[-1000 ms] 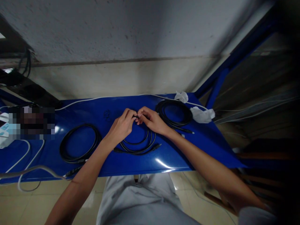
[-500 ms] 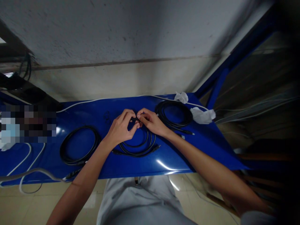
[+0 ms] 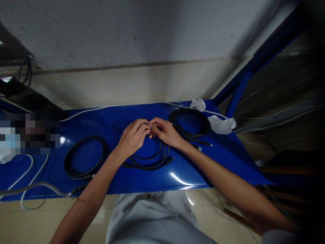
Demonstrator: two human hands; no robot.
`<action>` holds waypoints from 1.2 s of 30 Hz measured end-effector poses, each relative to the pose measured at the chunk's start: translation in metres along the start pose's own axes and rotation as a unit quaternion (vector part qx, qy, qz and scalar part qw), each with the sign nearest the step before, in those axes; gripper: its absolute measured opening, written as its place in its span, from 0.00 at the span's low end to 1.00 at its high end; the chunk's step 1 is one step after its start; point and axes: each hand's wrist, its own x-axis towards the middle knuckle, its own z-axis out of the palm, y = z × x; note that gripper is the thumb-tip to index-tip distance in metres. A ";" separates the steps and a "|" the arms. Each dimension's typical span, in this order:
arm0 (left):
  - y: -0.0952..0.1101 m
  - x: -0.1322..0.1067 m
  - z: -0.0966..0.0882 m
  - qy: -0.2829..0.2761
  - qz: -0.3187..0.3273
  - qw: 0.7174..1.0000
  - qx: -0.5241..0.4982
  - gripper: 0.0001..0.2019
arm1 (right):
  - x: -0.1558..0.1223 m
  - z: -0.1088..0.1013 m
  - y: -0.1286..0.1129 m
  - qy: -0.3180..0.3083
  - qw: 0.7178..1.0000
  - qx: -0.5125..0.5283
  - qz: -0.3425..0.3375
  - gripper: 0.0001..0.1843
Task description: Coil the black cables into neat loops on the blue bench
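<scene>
A coiled black cable (image 3: 151, 167) lies on the blue table in front of me, its plug ends at the lower side of the loop. My left hand (image 3: 135, 135) is closed at the top of this coil, fingers bent and pinched together. My right hand (image 3: 164, 131) meets it there, thumb and fingertips pinched against the left fingertips. The gripped part of the cable is hidden behind the fingers. A second black cable coil (image 3: 66, 162) lies to the left, and a third, thicker coil (image 3: 208, 127) sits to the right of my right hand.
White crumpled wrappings (image 3: 222, 124) lie at the table's right end. A white cord (image 3: 101, 107) runs along the back edge by the wall. Thin black ties (image 3: 116, 127) lie left of my hands. White and grey cables (image 3: 42, 184) loop over the table's left front edge.
My left fingers have closed in towards the right fingertips, covering the dark piece of cable that showed between them. The coils stay where they were on the table.
</scene>
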 end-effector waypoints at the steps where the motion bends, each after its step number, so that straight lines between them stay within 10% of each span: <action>1: 0.000 0.000 0.000 0.001 0.000 1.000 -0.008 0.08 | 0.000 0.000 0.001 0.001 1.000 -0.006 -0.001 0.15; 36: -0.001 0.002 -0.003 0.033 -0.050 0.998 0.018 0.10 | -0.003 0.003 0.000 -0.007 0.997 -0.068 -0.036 0.12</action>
